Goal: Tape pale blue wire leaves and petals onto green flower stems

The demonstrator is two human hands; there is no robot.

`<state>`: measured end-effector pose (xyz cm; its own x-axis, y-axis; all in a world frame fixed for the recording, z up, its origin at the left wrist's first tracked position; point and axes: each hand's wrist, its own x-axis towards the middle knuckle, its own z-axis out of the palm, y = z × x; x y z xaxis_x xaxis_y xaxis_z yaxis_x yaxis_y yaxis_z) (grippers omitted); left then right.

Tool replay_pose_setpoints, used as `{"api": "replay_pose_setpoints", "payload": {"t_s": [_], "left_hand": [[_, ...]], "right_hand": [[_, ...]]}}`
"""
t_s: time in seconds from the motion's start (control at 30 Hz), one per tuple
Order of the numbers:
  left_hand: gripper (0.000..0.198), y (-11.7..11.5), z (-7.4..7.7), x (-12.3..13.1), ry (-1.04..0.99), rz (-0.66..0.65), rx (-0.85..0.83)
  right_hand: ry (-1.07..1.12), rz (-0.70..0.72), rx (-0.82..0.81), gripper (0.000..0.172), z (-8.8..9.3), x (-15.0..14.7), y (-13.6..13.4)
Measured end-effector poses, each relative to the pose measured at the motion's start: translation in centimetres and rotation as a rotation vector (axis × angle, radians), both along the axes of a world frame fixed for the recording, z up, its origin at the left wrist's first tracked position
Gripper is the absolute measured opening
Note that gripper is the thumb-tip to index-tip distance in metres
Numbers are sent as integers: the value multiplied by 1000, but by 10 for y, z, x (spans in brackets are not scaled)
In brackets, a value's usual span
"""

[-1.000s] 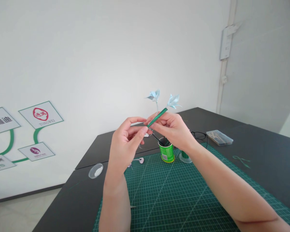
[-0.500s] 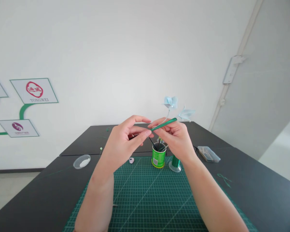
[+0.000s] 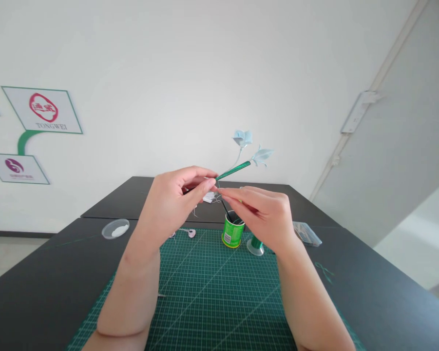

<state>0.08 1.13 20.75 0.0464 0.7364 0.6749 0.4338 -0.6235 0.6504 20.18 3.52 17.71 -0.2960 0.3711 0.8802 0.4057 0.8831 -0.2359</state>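
Two bare hands meet above the green cutting mat (image 3: 219, 292), raised in front of the wall. The left hand (image 3: 171, 204) pinches the lower end of one green-wrapped stem (image 3: 233, 170) between thumb and forefinger, its other fingers curled beneath. The right hand (image 3: 266, 214) sits just beside it, forefinger and thumb stretched toward the same pinch point and drawn close together; whether they grip the stem or a thin wire cannot be told. The stem slants up to the right and ends in one pale blue paper flower (image 3: 262, 156); a second pale flower (image 3: 242, 138) stands just behind it on a thin stalk. On the mat behind the hands stand one green can (image 3: 232, 233) with dark sticks in it and one spool of green wire (image 3: 256, 243), both partly hidden by the right hand. One shallow clear dish (image 3: 115, 228) lies on the black table (image 3: 58, 273) to the left, and one clear flat box (image 3: 302, 233) to the right.
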Motion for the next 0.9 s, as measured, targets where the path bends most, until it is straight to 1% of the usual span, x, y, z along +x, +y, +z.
{"api": "replay_pose_setpoints", "payload": {"t_s": [0.1,0.2,0.33,0.47,0.57,0.67,0.77,0.9], "left_hand": [[17,1,-1,0,40,17,10],[17,3,-2,0,76,44,28],[17,7,-3,0,122,85,28],[21,6,-2,-2,262,70,-37],[26,0,2,-2,424,34,-116],[29,-5,7,-2,548,27,-153],[29,-5,8,-2,626,24,-189],[28,-3,6,-2,696,4,-217]], "right_hand": [[-68,-3,51,25,0,2,-2],[-147,36,-3,23,1,4,-6],[-225,126,-55,21,5,8,-11],[-172,196,-75,22,11,13,-16],[-106,252,-94,22,14,17,-19],[-37,281,-141,21,15,21,-23],[26,303,-197,22,16,24,-27],[94,319,-233,23,18,27,-31]]}}
